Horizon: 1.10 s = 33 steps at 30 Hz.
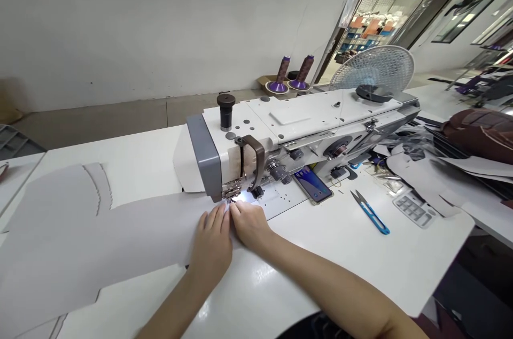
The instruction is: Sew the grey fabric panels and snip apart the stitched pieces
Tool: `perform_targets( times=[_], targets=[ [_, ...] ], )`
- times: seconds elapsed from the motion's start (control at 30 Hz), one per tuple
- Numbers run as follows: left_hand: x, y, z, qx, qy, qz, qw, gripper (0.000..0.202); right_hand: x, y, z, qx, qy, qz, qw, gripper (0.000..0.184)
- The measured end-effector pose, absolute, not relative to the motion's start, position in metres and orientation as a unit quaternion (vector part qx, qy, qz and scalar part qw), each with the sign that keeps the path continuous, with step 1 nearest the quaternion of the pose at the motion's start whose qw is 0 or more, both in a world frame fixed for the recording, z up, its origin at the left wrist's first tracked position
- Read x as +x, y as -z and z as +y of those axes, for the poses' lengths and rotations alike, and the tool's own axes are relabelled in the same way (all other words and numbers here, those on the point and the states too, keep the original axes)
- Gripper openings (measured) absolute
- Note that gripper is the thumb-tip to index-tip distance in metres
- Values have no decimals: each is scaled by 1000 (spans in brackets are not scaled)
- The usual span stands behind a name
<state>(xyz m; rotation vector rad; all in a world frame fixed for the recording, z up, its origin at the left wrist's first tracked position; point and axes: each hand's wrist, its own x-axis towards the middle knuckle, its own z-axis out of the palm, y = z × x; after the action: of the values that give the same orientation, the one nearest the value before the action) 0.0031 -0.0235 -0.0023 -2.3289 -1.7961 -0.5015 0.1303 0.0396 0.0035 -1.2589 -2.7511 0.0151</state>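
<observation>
A sewing machine stands on the white table, its lit needle area directly ahead of my hands. A large light-grey material panel lies flat from the left side up to the presser foot. My left hand rests on this panel just in front of the foot, fingers stretched out flat. Close beside it, my right hand has its fingers curled and pinched at the panel's edge by the needle. The fingertips of both hands nearly meet there, and the exact stitching point is hidden.
Right of the machine head lie a phone, blue thread snips and a keypad-like card. Grey cut pieces lie farther right. Behind the machine are two thread cones and a fan.
</observation>
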Motion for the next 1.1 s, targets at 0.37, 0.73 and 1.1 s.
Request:
perform_targets(
  times=[0.37,0.73,1.1],
  targets=[
    [-24,11,-12,-824,136,-547,67,49,146,-16,26,-386,27,-921,35,24],
    [-51,0,15,-862,114,-493,25,52,140,-12,28,-383,21,-923,35,20],
    [6,16,-23,-814,189,-527,157,35,139,-13,20,-432,-16,-901,34,13]
  ],
)
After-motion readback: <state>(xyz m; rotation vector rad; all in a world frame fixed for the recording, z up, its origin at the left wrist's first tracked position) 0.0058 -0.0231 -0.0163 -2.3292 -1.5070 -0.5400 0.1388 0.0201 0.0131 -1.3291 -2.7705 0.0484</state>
